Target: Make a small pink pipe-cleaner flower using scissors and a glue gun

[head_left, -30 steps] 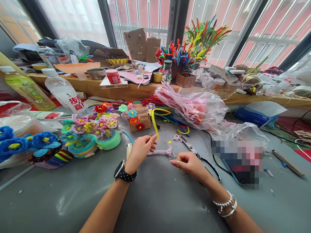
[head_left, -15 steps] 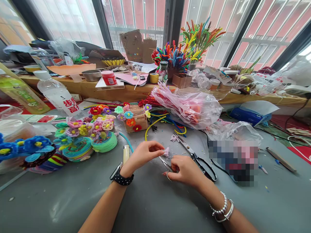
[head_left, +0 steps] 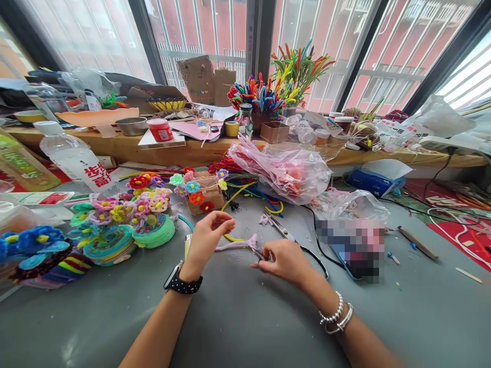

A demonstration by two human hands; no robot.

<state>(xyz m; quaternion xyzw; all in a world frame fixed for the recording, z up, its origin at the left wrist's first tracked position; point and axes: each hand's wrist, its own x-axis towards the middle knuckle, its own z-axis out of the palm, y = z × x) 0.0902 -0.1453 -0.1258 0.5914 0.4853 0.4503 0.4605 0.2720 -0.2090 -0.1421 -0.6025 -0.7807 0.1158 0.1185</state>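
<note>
My left hand (head_left: 207,240) hovers over the grey table, thumb and fingertips drawn together; anything between them is too small to make out. A pale pink fuzzy stem (head_left: 236,245) runs from beside that hand towards the right, with a frayed, wider tip. My right hand (head_left: 286,261) is closed round a small pair of scissors (head_left: 258,250), whose blades point at the frayed tip. Most of their handle is hidden by my fingers. Behind the right hand lies a larger pair of black-handled scissors (head_left: 283,230), with a small pink fuzzy scrap (head_left: 264,220) near its point.
Fuzzy flower pots (head_left: 153,232) stand left of my hands, beside a woven basket (head_left: 203,197) with flowers. A water bottle (head_left: 76,158) is farther left. A pink plastic bag (head_left: 284,174) lies behind; a black cable (head_left: 320,240) and wooden stick (head_left: 418,243) are right.
My left hand has come away from the frayed pink tip, moving up and left. The pink stem now shows stretched out beside the small scissors. The whole view has shifted slightly.
</note>
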